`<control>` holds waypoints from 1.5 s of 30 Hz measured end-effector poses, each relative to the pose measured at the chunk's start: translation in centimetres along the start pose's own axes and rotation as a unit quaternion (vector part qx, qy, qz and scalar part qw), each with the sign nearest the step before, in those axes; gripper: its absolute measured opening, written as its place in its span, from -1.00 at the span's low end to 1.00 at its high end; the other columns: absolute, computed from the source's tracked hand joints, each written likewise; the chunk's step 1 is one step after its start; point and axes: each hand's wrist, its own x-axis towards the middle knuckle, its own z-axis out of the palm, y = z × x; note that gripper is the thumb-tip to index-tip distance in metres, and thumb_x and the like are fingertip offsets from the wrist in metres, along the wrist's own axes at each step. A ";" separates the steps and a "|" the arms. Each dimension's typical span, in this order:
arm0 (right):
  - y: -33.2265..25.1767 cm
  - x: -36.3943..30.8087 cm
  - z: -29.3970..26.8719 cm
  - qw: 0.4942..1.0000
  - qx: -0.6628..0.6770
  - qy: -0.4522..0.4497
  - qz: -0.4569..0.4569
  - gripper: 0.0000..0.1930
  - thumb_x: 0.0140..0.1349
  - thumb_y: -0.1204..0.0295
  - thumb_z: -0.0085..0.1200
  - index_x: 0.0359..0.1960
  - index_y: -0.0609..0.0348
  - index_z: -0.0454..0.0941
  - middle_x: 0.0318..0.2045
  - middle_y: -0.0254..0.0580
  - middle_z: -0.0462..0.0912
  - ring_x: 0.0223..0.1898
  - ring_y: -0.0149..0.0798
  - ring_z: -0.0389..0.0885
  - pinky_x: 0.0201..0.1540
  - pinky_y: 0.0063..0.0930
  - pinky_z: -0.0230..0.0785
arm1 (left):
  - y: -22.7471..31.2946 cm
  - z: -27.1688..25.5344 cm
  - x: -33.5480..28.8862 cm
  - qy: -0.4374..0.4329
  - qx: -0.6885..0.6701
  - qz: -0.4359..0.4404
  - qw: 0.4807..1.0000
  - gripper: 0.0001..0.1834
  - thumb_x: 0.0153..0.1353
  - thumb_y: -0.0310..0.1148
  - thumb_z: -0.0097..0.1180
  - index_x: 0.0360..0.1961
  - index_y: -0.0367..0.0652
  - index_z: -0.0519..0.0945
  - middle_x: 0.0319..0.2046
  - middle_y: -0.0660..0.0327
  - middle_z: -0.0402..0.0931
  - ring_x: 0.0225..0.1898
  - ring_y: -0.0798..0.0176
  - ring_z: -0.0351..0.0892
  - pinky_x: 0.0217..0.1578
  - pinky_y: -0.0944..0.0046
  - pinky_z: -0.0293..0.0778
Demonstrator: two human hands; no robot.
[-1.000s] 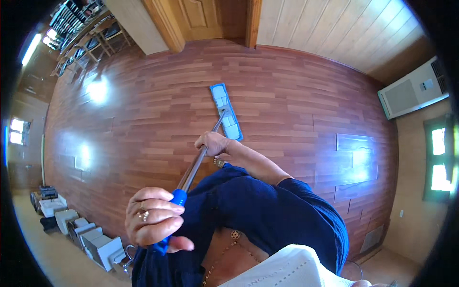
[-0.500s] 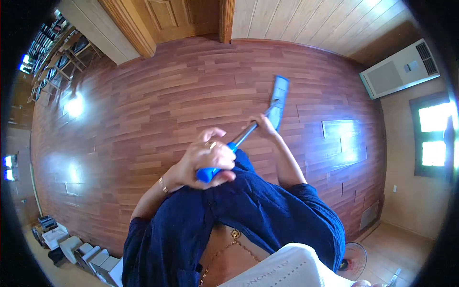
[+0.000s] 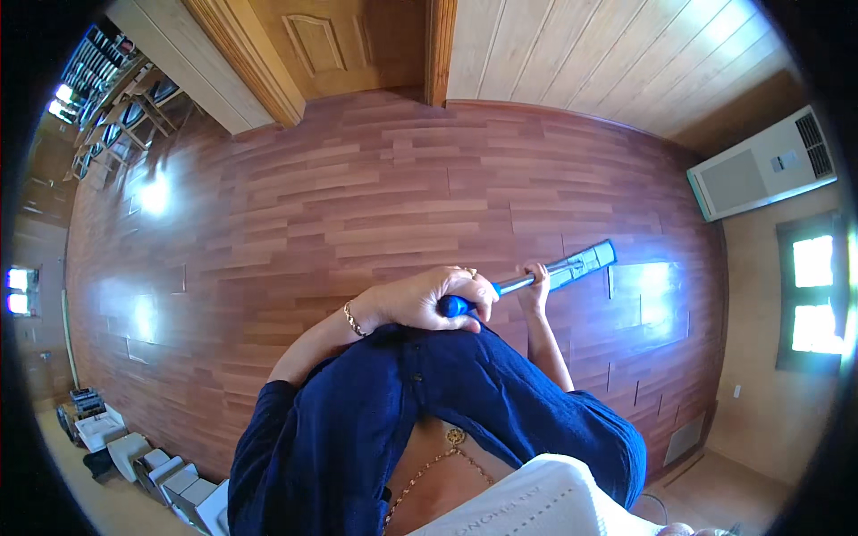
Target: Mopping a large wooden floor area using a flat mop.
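Note:
A flat mop (image 3: 515, 286) with a metal pole, a blue grip end and a flat blue head slants away to the right. My left hand (image 3: 429, 297) wraps around its blue grip close to my body. Farther down the pole, my right hand (image 3: 536, 284) is closed around the metal. The mop head (image 3: 585, 263) lies over the wood-plank floor (image 3: 357, 214) on the right, beside a patch of bright glare. Whether it presses flat on the boards I cannot tell.
A wooden door (image 3: 344, 45) stands at the far side. At far right is a white floor-standing air conditioner (image 3: 746, 170), with a window (image 3: 811, 295) nearer me. Chairs (image 3: 134, 116) stand at far left; several white boxy items (image 3: 165, 473) line the near left.
The mop head has swung from pointing away from me to pointing right. Both hands have shifted rightward with the pole, the right hand also nearer to me.

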 end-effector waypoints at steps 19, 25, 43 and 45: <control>1.4 16.8 9.5 0.946 0.072 -0.271 -0.164 -0.67 -0.08 0.24 0.32 -0.67 0.13 0.42 -0.61 -0.11 0.53 -0.46 0.03 0.52 -0.29 -0.17 0.31 | 0.0 -2.8 2.9 0.247 0.131 0.019 0.960 -0.74 -0.08 -0.61 0.31 -0.36 -0.14 0.51 -0.30 0.15 0.51 -0.27 0.17 0.56 -0.24 0.22 0.45; -6.4 16.3 14.2 0.891 0.090 -0.382 -0.230 -0.66 -0.02 0.19 0.26 -0.69 0.13 0.42 -0.62 -0.03 0.51 -0.43 0.12 0.50 -0.28 -0.10 0.33 | 4.0 -1.4 -1.7 0.347 0.228 -0.028 0.909 -0.81 -0.04 -0.40 0.35 -0.40 -0.09 0.56 -0.30 0.13 0.56 -0.22 0.06 0.57 -0.20 0.12 0.46; -36.9 -1.2 13.6 0.436 0.182 -0.744 -0.473 -0.80 -0.08 0.23 0.14 -0.49 0.05 0.60 -0.50 -0.02 0.60 -0.38 0.09 0.58 -0.38 -0.04 0.36 | 22.3 12.0 -11.2 0.604 0.467 -0.005 0.646 -0.73 -0.12 -0.29 0.40 -0.53 -0.19 0.56 -0.67 0.25 0.47 -0.63 0.24 0.52 -0.65 0.33 0.34; -37.5 -5.0 13.4 0.395 0.189 -0.747 -0.500 -0.75 -0.07 0.14 0.18 -0.46 0.02 0.62 -0.47 -0.03 0.62 -0.36 0.09 0.58 -0.37 -0.03 0.37 | 23.9 14.0 -11.6 0.593 0.471 -0.032 0.653 -0.70 -0.11 -0.23 0.41 -0.52 -0.18 0.56 -0.69 0.27 0.45 -0.64 0.24 0.50 -0.67 0.34 0.32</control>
